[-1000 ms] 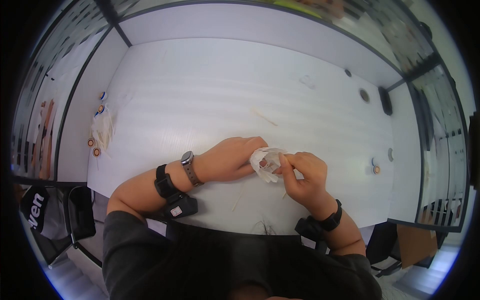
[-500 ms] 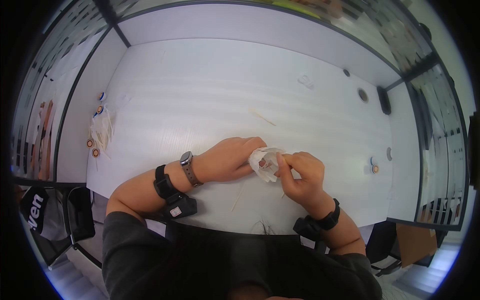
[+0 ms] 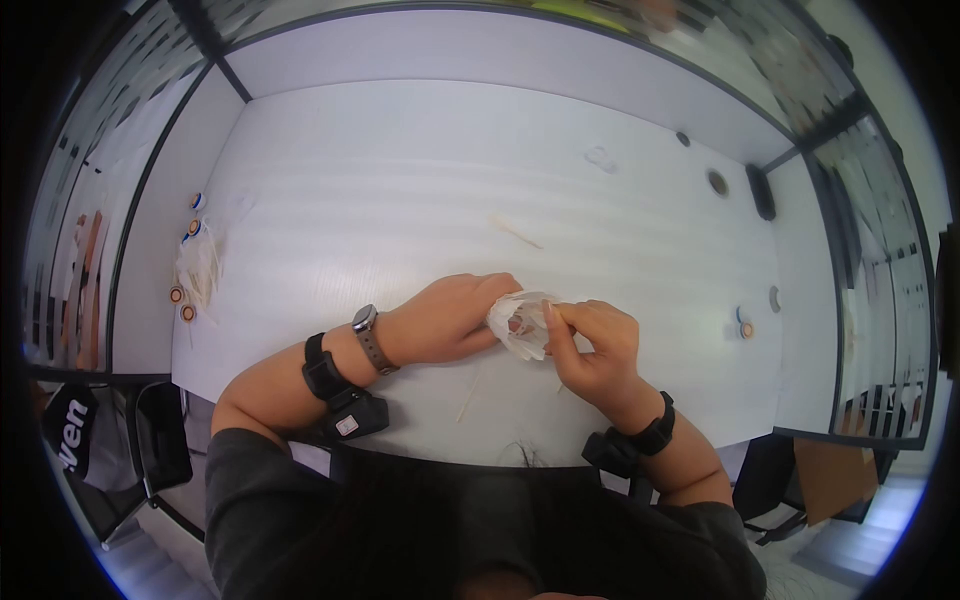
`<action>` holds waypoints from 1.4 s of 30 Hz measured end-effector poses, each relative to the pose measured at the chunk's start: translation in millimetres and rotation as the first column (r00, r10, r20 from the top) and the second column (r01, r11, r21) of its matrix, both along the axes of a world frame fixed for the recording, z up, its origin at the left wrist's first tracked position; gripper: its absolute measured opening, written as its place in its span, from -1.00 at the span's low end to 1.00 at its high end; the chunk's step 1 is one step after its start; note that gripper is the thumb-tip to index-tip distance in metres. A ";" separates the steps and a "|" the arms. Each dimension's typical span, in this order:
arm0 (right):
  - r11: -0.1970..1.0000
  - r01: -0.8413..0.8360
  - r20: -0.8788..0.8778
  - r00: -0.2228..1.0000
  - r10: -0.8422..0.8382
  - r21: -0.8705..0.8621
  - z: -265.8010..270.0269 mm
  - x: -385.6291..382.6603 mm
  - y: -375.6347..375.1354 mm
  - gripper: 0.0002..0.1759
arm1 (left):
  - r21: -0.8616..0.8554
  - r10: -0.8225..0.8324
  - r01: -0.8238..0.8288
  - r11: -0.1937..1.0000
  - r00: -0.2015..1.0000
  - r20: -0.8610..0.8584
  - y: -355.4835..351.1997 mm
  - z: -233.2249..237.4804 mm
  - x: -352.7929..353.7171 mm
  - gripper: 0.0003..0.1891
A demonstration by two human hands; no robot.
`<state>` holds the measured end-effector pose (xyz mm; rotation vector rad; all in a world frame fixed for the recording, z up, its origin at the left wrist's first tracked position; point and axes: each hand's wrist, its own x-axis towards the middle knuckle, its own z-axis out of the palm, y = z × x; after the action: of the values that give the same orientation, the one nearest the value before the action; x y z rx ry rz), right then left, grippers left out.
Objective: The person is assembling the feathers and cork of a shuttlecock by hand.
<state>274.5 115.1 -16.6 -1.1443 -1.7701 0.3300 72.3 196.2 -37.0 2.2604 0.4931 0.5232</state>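
At mid-frame, the white papery piece (image 3: 527, 346) hides part of the left grip (image 3: 465, 312). The watch (image 3: 364, 318) face is too small to read. At far left, a pale bundle (image 3: 203, 265) blurs together. Lower left, lettering on dark fabric (image 3: 75, 430) shows only "ven". Upper right, a clear scrap (image 3: 600, 158) is too faint to identify.

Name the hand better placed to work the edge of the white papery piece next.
Right, most likely: the right hand has thumb and fingertips at the edge of the white papery piece, while the left hand holds the opposite side.
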 end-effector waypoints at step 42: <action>1.000 0.005 -0.001 1.000 -0.005 -0.029 4.5 2.8 0.2 -0.89 | -0.038 -0.007 0.008 0.999 1.000 0.025 0.5 -0.5 -0.9 -0.72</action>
<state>277.4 115.3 -12.1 -1.1688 -1.7667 0.3535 71.4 196.8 -37.5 2.2163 0.4779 0.5330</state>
